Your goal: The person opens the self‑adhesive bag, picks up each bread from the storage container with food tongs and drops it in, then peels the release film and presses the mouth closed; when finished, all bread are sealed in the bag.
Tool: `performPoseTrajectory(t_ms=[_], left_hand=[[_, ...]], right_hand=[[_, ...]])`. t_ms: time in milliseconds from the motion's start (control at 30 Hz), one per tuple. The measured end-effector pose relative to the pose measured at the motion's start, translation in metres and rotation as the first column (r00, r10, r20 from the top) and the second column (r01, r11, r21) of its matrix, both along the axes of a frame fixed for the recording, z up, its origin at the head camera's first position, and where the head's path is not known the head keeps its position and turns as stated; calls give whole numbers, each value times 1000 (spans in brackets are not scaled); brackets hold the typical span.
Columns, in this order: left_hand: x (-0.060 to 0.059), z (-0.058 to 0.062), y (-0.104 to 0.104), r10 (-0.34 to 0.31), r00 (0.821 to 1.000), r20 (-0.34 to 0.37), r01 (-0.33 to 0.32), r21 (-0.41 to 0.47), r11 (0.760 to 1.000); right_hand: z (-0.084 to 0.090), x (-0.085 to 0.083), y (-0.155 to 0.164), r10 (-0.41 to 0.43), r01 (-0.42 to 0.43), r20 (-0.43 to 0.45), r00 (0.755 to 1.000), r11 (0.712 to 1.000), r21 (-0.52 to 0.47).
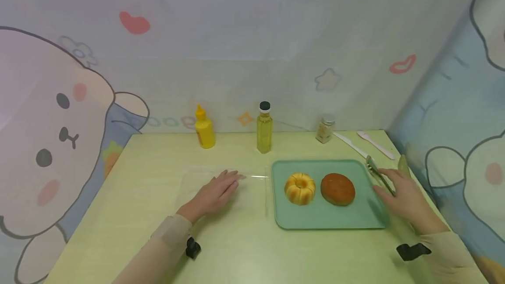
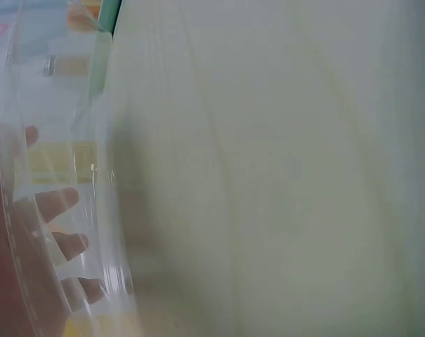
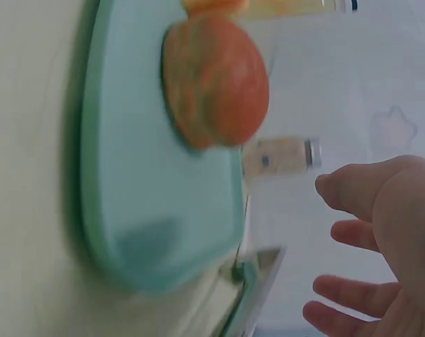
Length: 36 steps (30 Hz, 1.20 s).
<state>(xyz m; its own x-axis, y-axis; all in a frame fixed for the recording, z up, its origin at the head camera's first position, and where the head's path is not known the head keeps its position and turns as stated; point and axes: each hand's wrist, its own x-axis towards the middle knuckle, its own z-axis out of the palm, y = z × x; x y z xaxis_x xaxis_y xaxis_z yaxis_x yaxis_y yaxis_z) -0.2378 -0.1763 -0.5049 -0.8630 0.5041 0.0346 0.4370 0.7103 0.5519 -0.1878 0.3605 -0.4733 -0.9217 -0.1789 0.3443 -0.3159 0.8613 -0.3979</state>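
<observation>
My left hand [image 1: 216, 193] lies over a clear plastic container [image 1: 252, 198] on the table, fingers extended. In the left wrist view, several fingertips show through the clear plastic [image 2: 86, 154]; exact contact cannot be told. At the tray's right edge, my right hand [image 1: 408, 198] hovers beside green tongs [image 1: 379, 176]. Its fingers [image 3: 360, 293] are spread and hold nothing in the right wrist view. A ring-shaped cake [image 1: 300, 189] and a round brown bun [image 1: 337, 189] sit on the green tray [image 1: 327, 218] between the hands.
Along the back stand a yellow squeeze bottle [image 1: 205, 131], an oil bottle [image 1: 264, 130] and a small spice jar [image 1: 325, 129]. A white plastic knife [image 1: 350, 143] and fork [image 1: 376, 146] lie behind the tray. Something green [image 1: 403, 165] shows beyond the right hand.
</observation>
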Motion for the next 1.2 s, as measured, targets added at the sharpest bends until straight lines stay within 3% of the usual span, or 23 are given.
performPoseTrajectory(t_ms=[200, 333, 467, 567, 1200], left_hand=[[2, 2, -2, 11, 1000, -9, -10, 33, 999], [2, 4, -2, 14, 1000, -23, -12, 51, 999], [1, 5, -2, 5, 1000, -16, -4, 62, 998], [1, 4, -1, 1, 1000, -11, -1, 59, 998], [2, 1, 0, 8, 1000, -5, -7, 62, 998]], right_hand=[[-10, 7, 36, -121, 116, 137, 983, 992, 44], [-15, 6, 49, -193, 169, 268, 944, 979, 112], [-21, 4, 56, -209, 166, 349, 914, 975, 149], [-27, 4, 59, -205, 159, 360, 910, 975, 154], [-39, 6, 70, -186, 170, 233, 955, 982, 87]])
